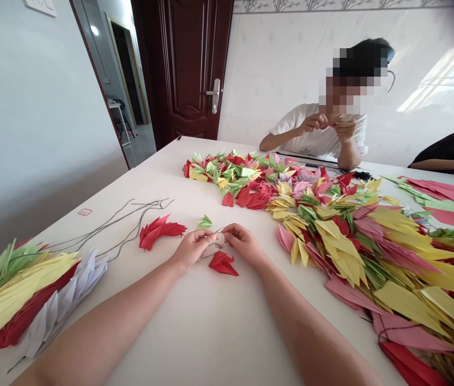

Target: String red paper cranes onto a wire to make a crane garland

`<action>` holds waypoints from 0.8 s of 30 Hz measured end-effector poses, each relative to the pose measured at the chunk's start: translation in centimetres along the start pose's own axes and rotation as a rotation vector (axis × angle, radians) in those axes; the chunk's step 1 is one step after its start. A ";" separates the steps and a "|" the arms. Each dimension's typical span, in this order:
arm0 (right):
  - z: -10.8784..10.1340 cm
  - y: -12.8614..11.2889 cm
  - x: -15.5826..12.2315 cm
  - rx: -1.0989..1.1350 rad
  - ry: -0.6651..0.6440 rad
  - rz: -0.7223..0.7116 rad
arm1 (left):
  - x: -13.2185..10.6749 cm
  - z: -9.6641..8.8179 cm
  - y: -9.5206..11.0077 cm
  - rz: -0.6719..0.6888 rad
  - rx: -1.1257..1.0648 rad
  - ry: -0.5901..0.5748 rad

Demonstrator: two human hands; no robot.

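My left hand point(192, 247) and my right hand point(242, 241) meet over the white table point(195, 327), fingers pinched together on a thin dark wire point(211, 250). A small red folded paper piece point(222, 264) lies just below and between them. A string of red folded pieces point(158, 230) lies to the left of my left hand. One green folded piece point(205, 221) sits just beyond my fingers.
Several loose wires point(122, 228) trail to the left. Strung rows of green, yellow, red and white paper point(21, 297) lie at near left. A big heap of coloured folded pieces point(351, 236) covers the right. A person point(323, 134) sits opposite, hands raised. A dark door point(189, 69) stands behind.
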State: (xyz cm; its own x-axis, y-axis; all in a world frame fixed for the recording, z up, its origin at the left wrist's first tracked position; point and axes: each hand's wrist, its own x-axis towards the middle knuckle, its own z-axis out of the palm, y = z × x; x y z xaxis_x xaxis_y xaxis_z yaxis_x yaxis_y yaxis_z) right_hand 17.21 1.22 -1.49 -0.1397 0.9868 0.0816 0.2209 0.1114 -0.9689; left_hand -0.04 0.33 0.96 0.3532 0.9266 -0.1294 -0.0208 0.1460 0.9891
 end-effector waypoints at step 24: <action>0.0 -0.3 0.0 0.005 -0.002 -0.002 | 0.2 0.0 -1.0 0.077 0.083 0.146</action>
State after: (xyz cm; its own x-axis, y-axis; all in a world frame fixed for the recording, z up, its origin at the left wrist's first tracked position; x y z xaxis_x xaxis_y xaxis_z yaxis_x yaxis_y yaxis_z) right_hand 17.14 1.15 -1.18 -0.1425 0.9863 0.0827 0.2163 0.1126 -0.9698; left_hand 0.03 0.35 -0.03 0.2137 0.9753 -0.0557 0.0368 0.0490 0.9981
